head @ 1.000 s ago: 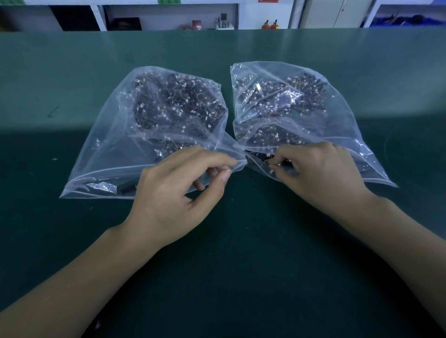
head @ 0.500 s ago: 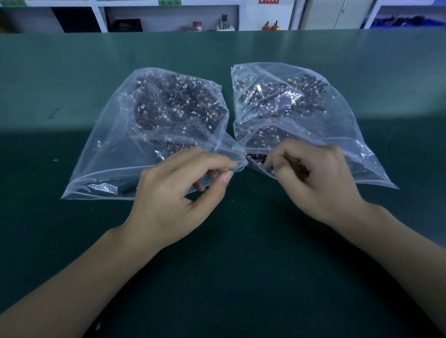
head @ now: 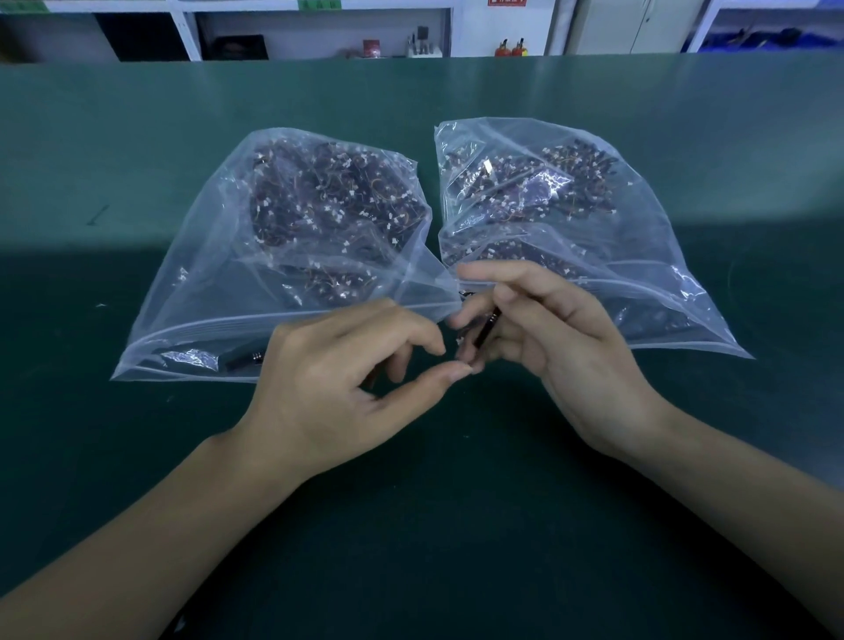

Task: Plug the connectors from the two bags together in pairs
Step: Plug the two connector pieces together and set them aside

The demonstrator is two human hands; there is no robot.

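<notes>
A dark green table (head: 137, 457) carried two clear zip bags side by side near its middle, mouths toward the near edge. The left bag (head: 219, 283) and the right bag (head: 639, 256) each held a heap of dark wired connectors. The right hand (head: 561, 347) pinched one dark connector (head: 485, 330) between the bags' near corners, its long axis tilted up-right. The left hand (head: 338, 383) lay palm down, fingers curled, thumb and forefinger nearly meeting; whether they held anything could not be told.

No lettering can be read: a red sign (head: 507, 2) and green tags (head: 319, 4) on the far shelving (head: 185, 27) are too blurred.
</notes>
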